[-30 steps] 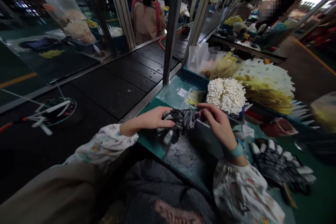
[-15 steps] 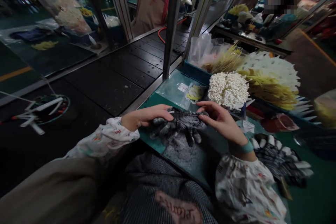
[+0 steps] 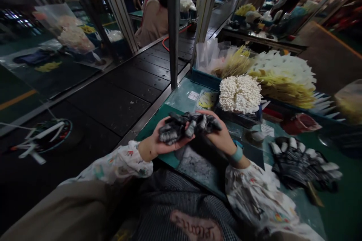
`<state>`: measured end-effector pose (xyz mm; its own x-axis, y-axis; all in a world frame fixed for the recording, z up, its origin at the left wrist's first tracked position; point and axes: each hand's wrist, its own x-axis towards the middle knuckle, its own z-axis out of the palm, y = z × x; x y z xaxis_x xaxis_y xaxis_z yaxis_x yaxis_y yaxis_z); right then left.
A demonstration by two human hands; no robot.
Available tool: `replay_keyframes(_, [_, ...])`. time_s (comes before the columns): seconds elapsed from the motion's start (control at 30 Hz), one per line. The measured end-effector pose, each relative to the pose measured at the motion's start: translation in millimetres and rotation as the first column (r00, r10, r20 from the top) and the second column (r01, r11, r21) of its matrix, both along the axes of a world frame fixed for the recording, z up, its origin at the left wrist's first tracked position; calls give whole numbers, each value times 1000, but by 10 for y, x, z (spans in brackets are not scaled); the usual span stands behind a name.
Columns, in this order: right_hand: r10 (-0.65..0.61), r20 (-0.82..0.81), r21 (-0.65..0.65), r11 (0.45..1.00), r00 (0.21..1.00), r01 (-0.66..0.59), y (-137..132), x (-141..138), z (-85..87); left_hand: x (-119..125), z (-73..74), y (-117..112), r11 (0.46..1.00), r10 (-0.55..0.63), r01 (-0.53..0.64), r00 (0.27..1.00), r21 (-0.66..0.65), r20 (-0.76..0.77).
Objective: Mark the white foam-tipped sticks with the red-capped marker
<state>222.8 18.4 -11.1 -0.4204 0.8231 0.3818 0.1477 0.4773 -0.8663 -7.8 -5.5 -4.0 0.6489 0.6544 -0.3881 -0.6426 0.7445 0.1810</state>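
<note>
The left hand (image 3: 157,144) is cupping the gloves (image 3: 181,130) from below, with its palm turned up and its fingers reaching under the bundle; this grip is closed on them. The right hand (image 3: 222,137) is gripping the other end, its fingers passing behind the fabric. The bundle is lying across both hands, above the near edge of the bench (image 3: 149,128), its grey finger ends pointing in several directions. Whether it is comprising one glove or more, the view is not showing clearly. Judging by the folds, the gloves are probably behaving as light, limp, unbreakable cloth, sagging wherever support is lacking; slipping is seeming unlikely. The best hold is probably being offered by the gathered middle or a cuff, since single fingers are likely to be flopping and twisting. Below the hands, a grey patch (image 3: 196,163) is marking the bench. Ahead, a labelled bag (image 3: 182,96) is lying flat beside the white bundle (image 3: 240,94). Further right, a red cup (image 3: 299,123) is resting on its side, and a second glove pile (image 3: 304,163) is lying near the right sleeve (image 3: 260,199). To the left, the dark conveyor (image 3: 113,99) is running alongside the bench.
</note>
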Motion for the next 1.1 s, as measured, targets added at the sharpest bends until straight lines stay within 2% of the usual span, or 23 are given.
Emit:
replay_keyframes(0.07, [-179,-110,-227,962,978,151,49,-6,-46,107,69,-50,991,-5,13,998,-135,59])
replay_keyframes(0.1, [-235,-133,-373,912,963,171,71,4,-46,157,97,-71,984,12,1,997,-180,74])
replay_keyframes(0.17, [-288,-164,-619,775,943,129,105,33,-15,232,127,-101,967,107,-88,992,-241,67])
replay_keyframes(0.2, [-296,-188,-692,716,937,88,115,44,7,255,130,-109,953,174,-157,984,-257,41])
replay_keyframes(0.23, [-300,-218,-729,682,929,49,121,52,30,269,127,-112,937,236,-226,972,-265,5])
replay_keyframes(0.3, [-310,-278,-725,688,909,13,116,56,73,279,116,-109,905,337,-346,938,-246,-80])
replay_keyframes(0.37, [-309,-287,-672,739,907,39,85,54,113,286,108,-113,884,400,-432,897,-180,-188])
replay_keyframes(0.43, [-317,-229,-568,811,920,138,21,51,162,304,102,-145,888,422,-456,854,-48,-305])
replay_keyframes(0.5, [-289,-110,-392,892,951,226,-73,40,221,334,82,-200,916,400,-372,840,146,-367])
replay_keyframes(0.57, [-184,33,-211,960,982,186,-176,15,281,362,40,-246,910,342,-204,862,362,-374])
replay_keyframes(0.6, [-115,101,-155,979,988,130,-221,0,307,370,11,-253,883,318,-121,864,453,-389])
replay_keyframes(0.67, [-13,188,-135,990,982,39,-276,-14,347,362,-52,-217,826,334,-14,818,564,-469])
replay_keyframes(0.7, [-5,202,-152,988,979,37,-280,-5,362,343,-80,-175,813,358,16,775,582,-521])
replay_keyframes(0.8, [-127,120,-190,971,985,148,-209,113,407,233,-111,2,781,446,90,613,618,-652])
replay_keyframes(0.83, [-184,54,-207,960,981,191,-171,176,427,189,-101,59,741,482,158,551,652,-681])
replay_keyframes(0.87, [-234,-22,-236,946,972,223,-135,241,450,148,-84,104,676,533,253,481,692,-697])
replay_keyframes(0.93, [-301,-181,-329,916,936,231,-81,350,497,89,-48,148,509,646,472,343,720,-682])
replay_keyframes(0.97, [-323,-254,-384,899,912,212,-64,380,518,73,-39,144,438,676,565,305,699,-671])
replay_keyframes(1.03, [-347,-372,-472,869,861,146,-50,375,537,70,-44,97,340,661,686,313,644,-682])
replay_keyframes(1.1, [-351,-440,-513,854,827,90,-58,283,514,94,-70,13,274,595,720,394,637,-701])
